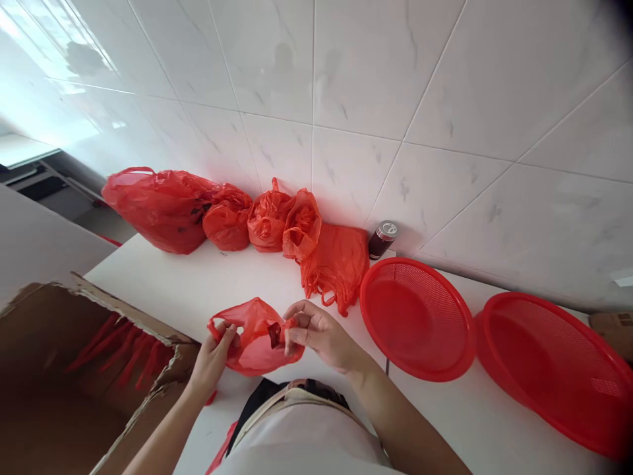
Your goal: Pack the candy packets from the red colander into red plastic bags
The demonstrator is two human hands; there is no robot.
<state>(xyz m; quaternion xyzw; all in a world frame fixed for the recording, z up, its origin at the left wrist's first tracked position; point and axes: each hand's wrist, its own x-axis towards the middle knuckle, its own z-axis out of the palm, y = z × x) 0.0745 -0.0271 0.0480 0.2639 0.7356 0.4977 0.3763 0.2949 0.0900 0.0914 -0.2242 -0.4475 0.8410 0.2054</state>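
A thin red plastic bag is spread between my hands above the front of the white table. My left hand is closed on the bag's left handle. On the other side, my right hand pinches the right handle, fingers bent. Inside the bag or against its wall shows a small dark piece, too small to name. Behind the hands lies a flat stack of red plastic bags, their handles hanging toward me.
Several filled red bags line the tiled wall. A dark can stands right of the stack. Two red mesh baskets sit to the right. At left is an open cardboard box with red bags inside.
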